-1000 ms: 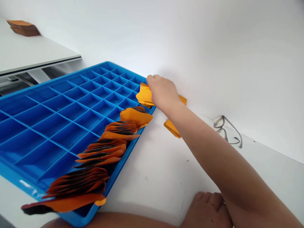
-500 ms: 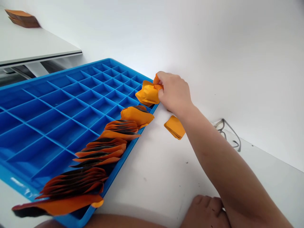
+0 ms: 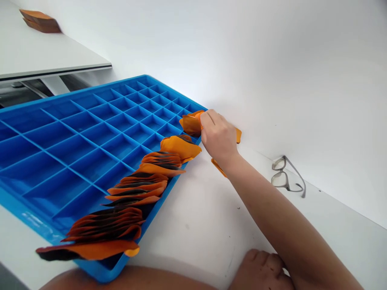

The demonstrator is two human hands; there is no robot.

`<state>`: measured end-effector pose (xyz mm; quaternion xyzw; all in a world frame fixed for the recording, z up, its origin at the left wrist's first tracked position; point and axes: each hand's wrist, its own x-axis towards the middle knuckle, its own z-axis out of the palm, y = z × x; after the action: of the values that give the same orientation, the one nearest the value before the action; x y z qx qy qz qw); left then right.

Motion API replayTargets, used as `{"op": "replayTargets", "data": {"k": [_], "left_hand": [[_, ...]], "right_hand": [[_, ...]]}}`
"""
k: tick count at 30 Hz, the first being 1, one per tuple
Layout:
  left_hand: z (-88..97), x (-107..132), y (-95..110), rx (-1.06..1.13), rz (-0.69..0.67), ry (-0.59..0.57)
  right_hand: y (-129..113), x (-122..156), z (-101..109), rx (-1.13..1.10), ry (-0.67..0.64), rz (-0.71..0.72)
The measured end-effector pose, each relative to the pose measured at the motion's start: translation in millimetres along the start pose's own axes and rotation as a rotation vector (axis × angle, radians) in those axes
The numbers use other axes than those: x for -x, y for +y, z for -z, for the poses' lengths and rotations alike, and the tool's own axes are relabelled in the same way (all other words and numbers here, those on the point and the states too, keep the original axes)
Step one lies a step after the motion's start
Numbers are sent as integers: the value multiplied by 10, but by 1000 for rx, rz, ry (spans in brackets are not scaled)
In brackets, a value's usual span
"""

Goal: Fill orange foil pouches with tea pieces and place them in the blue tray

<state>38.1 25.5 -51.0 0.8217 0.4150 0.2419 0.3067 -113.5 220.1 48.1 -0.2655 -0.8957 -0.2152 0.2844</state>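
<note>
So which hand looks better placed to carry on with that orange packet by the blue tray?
Probably the right hand: it is on the orange packet at the blue tray's edge, while the left hand rests far back on the white table.

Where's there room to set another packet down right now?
Free: the blue tray cells left of the packet row, and the white tabletop between the tray's edge and the right forearm. Crowded: that row, and the tray's far corner, where the right hand holds an orange packet.
</note>
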Motion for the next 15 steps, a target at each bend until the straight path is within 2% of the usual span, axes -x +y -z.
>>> {"op": "replayTargets", "data": {"k": [3, 7, 12, 15], "left_hand": [[34, -10, 10, 5, 20, -29], [62, -10, 33, 25, 61, -79], [88, 20, 40, 68, 30, -5], [154, 29, 36, 62, 6, -45]], "right_hand": [[-21, -44, -35, -66, -70, -63], [83, -90, -36, -129, -171, -29], [230, -100, 46, -88, -165, -9], [176, -59, 57, -35, -188, 64]]}}
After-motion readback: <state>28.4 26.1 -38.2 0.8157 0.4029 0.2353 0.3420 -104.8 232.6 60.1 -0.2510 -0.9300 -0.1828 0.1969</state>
